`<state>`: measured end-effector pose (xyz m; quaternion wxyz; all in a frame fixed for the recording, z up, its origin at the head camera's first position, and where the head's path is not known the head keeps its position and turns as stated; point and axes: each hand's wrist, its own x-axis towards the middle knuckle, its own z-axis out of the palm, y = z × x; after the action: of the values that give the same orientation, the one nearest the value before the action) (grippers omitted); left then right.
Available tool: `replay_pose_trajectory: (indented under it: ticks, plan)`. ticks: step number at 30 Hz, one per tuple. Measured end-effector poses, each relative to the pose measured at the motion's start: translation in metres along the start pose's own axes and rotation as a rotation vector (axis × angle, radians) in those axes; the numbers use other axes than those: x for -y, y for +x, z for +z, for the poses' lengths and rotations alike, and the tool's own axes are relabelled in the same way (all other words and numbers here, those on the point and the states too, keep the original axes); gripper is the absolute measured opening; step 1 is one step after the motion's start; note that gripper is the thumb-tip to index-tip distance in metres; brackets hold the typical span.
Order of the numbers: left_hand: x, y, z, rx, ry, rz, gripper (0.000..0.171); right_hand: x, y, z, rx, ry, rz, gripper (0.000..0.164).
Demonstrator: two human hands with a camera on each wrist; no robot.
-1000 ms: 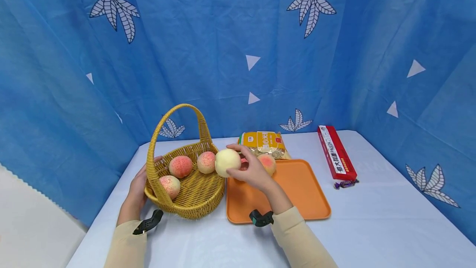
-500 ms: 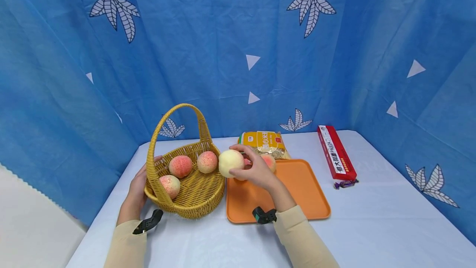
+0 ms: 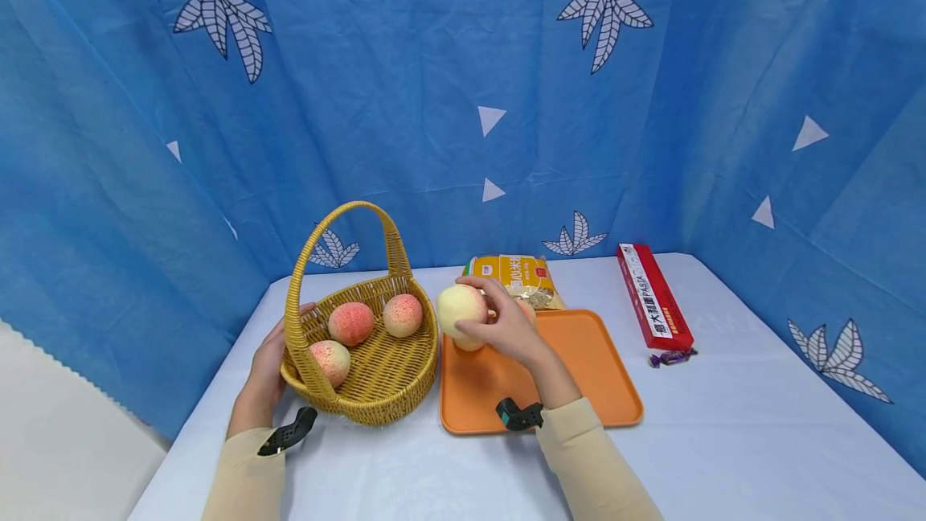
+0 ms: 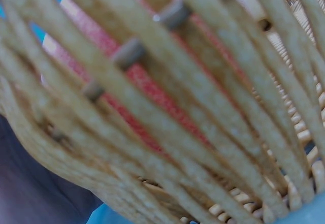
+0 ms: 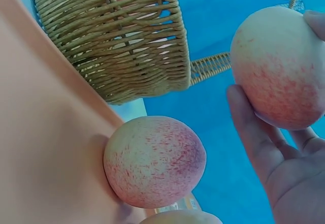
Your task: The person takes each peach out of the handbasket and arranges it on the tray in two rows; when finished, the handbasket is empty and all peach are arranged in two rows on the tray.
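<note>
My right hand (image 3: 506, 328) pinches a pale peach (image 3: 460, 309) between thumb and fingers, above the tray's left part. In the right wrist view this peach (image 5: 279, 66) shows a red-speckled side. Below it, another peach (image 5: 155, 161) sits on the orange tray (image 3: 579, 368), and a further one (image 3: 528, 309) is partly hidden behind the hand. My left hand (image 3: 266, 364) rests along the outer left wall of a wicker basket (image 3: 394, 404), fingers extended toward the back. Three peaches lie in the basket, one of them reddish (image 3: 351, 324). Wicker strands fill the left wrist view.
Behind the tray lies a yellow food packet (image 3: 517, 276). A red pasta box (image 3: 654, 296) is at the right, with a purple wrapped candy (image 3: 673, 358) at its near end. The basket's tall handle (image 3: 297, 288) arches over it. Blue curtains hang behind the white table (image 3: 760, 424).
My right hand has drifted slightly right with the peach, from the basket's right rim to over the tray. The left hand and basket have stayed put.
</note>
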<state>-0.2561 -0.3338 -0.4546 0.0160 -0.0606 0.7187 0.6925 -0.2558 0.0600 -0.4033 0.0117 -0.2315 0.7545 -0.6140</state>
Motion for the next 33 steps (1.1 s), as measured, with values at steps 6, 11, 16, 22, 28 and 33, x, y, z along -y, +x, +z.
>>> replay_pose_trajectory:
  ticks: [6, 11, 16, 22, 28, 33]
  plan:
    - [-0.002, 0.0, -0.001, -0.01, 0.007, -0.027, 0.05, 0.0, 0.001, -0.004, -0.031, 0.0, -0.01, 0.061]
    - [-0.002, 0.001, -0.002, 0.001, -0.001, -0.043, 0.05, 0.001, 0.0, -0.007, -0.036, 0.024, 0.003, 0.06]
    - [-0.002, 0.0, -0.002, 0.002, 0.004, -0.031, 0.051, 0.001, 0.001, -0.011, -0.049, 0.022, 0.018, 0.062]
    - [-0.002, 0.001, -0.002, -0.004, -0.007, -0.036, 0.051, 0.001, 0.0, -0.014, -0.072, -0.017, 0.019, 0.059]
    - [-0.002, 0.002, -0.002, 0.001, -0.012, -0.043, 0.05, 0.0, 0.0, -0.018, -0.091, -0.059, 0.013, 0.056]
    - [-0.002, 0.001, -0.001, -0.002, -0.012, -0.042, 0.051, 0.0, -0.001, -0.02, -0.106, -0.077, 0.024, 0.056]
